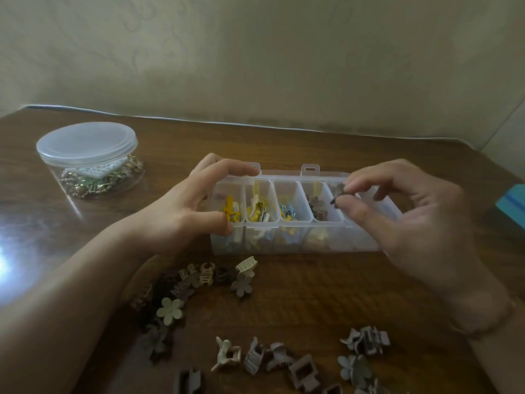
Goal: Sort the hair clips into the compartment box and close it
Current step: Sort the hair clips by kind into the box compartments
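The right hand (409, 211) pinches a small dark hair clip (338, 194) between thumb and forefinger, above the rightmost compartment of the clear compartment box (298, 243). The left hand (196, 206) grips the box's left end, fingers curled over its far rim, thumb on the near wall. Loose brown, beige and grey clips (241, 285) lie on the desk (312, 294) before the box. A lidded round jar (88, 155) stands well apart, far left.

The left hand (196, 206) grips the left end of the clear box (298, 240) on the desk (312, 294). The right hand (412, 220) pinches a dark clip (339, 194) over its right compartments; loose clips (241, 280) lie near.
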Available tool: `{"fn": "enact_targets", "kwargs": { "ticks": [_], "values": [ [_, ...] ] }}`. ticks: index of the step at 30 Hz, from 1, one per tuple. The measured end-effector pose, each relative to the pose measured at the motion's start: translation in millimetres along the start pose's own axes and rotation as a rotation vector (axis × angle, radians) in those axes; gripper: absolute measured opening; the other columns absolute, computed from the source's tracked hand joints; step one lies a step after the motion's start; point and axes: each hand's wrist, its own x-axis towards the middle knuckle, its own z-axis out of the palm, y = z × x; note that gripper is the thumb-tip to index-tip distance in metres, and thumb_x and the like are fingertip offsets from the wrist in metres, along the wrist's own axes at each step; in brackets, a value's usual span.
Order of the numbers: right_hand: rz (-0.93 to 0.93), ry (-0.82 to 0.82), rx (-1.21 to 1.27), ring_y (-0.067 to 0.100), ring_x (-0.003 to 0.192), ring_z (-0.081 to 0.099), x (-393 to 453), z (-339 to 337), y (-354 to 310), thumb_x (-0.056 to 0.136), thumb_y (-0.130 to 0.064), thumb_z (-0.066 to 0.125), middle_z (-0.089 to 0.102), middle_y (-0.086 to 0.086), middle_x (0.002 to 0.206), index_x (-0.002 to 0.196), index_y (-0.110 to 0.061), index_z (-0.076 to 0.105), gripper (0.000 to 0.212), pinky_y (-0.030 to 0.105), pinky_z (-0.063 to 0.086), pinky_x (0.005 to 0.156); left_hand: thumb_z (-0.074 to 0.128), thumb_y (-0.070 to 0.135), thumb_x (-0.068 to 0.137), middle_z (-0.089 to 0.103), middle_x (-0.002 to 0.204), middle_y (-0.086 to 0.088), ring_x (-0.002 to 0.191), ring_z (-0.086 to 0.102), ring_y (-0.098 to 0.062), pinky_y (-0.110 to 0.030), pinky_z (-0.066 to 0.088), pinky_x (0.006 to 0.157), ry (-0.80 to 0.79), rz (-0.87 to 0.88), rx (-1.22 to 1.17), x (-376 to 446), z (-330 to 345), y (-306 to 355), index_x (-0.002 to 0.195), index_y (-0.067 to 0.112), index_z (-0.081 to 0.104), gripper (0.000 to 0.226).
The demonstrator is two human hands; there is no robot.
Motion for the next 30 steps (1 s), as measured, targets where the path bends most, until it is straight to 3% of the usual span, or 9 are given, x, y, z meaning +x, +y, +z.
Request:
{"fn": "enact_targets", "kwargs": {
  "ticks": [2, 6, 11, 14, 18, 20, 24, 28, 30],
  "values": [
    [0.103, 0.033, -0.022, 0.007, 0.095, 0.062, -0.1, 2.1, 6.2, 0.080, -0.028, 0.074, 0.069, -0.011, 0.095, 0.088, -0.031, 0.069, 0.010, 0.018, 0.048, 0.080, 0.064, 0.042, 0.055, 0.046, 0.116, 0.009, 0.117, 0.051, -0.012, -0.031, 0.039, 0.092, 0.001, 0.003, 0.014, -0.2, 0.0, 0.1, 0.129, 0.044, 0.055, 0.075],
    [0.184, -0.110, -0.059, -0.007, 0.107, 0.057, 1.8, 2.7, 12.1, 0.083, -0.030, 0.066, 0.064, -0.022, 0.103, 0.095, -0.034, 0.071, 0.013, 0.001, 0.040, 0.085, 0.063, 0.043, 0.054, 0.046, 0.116, 0.011, 0.114, 0.051, -0.008, -0.024, 0.038, 0.088, 0.004, 0.000, 0.025, -0.1, -0.4, 0.8, 0.130, 0.043, 0.055, 0.076],
    [0.053, -0.099, -0.078, -0.003, 0.089, 0.061, 4.8, -10.4, 6.8, 0.089, -0.033, 0.062, 0.066, -0.022, 0.094, 0.097, -0.036, 0.067, 0.010, 0.009, 0.047, 0.071, 0.062, 0.044, 0.054, 0.045, 0.114, 0.007, 0.107, 0.051, -0.005, -0.012, 0.038, 0.081, 0.004, 0.002, 0.043, -0.3, 0.3, 1.5, 0.130, 0.042, 0.054, 0.077],
    [-0.022, -0.486, -0.061, 0.004, 0.076, 0.063, 5.3, -29.1, -0.1, 0.084, -0.042, 0.061, 0.066, -0.019, 0.083, 0.092, -0.040, 0.066, 0.009, 0.015, 0.049, 0.059, 0.062, 0.044, 0.054, 0.046, 0.114, 0.007, 0.106, 0.051, -0.003, -0.010, 0.038, 0.080, 0.006, 0.003, 0.058, -0.3, -0.6, 1.4, 0.130, 0.043, 0.054, 0.077],
    [0.301, -1.249, -0.167, -0.001, 0.096, 0.057, 6.6, -42.1, -14.6, 0.070, -0.065, 0.071, 0.059, -0.025, 0.104, 0.105, -0.056, 0.052, 0.041, 0.029, 0.054, 0.076, 0.063, 0.044, 0.055, 0.046, 0.118, 0.005, 0.115, 0.051, -0.011, -0.026, 0.041, 0.089, 0.004, -0.007, 0.038, -1.0, -0.5, 1.2, 0.130, 0.044, 0.055, 0.076],
    [0.322, -1.367, -0.254, -0.003, 0.098, 0.054, 4.7, -35.2, -19.5, 0.068, -0.064, 0.073, 0.059, -0.025, 0.105, 0.105, -0.055, 0.048, 0.045, 0.033, 0.053, 0.080, 0.063, 0.044, 0.054, 0.046, 0.119, 0.007, 0.116, 0.051, -0.010, -0.025, 0.040, 0.089, 0.003, -0.007, 0.041, -1.3, -0.2, 1.6, 0.130, 0.043, 0.055, 0.076],
    [0.250, -1.296, -0.289, -0.001, 0.096, 0.056, 0.5, -29.7, -14.0, 0.078, -0.059, 0.068, 0.059, -0.024, 0.102, 0.103, -0.051, 0.049, 0.032, 0.032, 0.052, 0.082, 0.062, 0.044, 0.055, 0.048, 0.115, 0.021, 0.111, 0.052, 0.001, -0.011, 0.039, 0.084, -0.006, -0.005, 0.045, -1.8, -0.5, 3.7, 0.131, 0.040, 0.054, 0.077],
    [0.213, -1.175, -0.159, 0.001, 0.091, 0.059, 1.9, -43.9, -8.8, 0.083, -0.054, 0.064, 0.058, -0.024, 0.105, 0.102, -0.055, 0.050, 0.024, 0.026, 0.054, 0.073, 0.065, 0.042, 0.056, 0.048, 0.120, 0.009, 0.114, 0.056, -0.012, -0.030, 0.044, 0.091, -0.014, -0.034, 0.030, -2.5, -4.5, 4.7, 0.131, 0.041, 0.054, 0.076],
    [0.151, -0.964, -0.068, 0.005, 0.086, 0.062, 6.2, -49.5, -4.0, 0.084, -0.055, 0.060, 0.062, -0.021, 0.102, 0.100, -0.053, 0.055, 0.017, 0.022, 0.054, 0.066, 0.068, 0.039, 0.056, 0.050, 0.123, 0.006, 0.119, 0.057, -0.014, -0.034, 0.046, 0.096, -0.026, -0.023, 0.009, -3.4, -8.3, 4.8, 0.131, 0.037, 0.055, 0.077]
  ]
}}
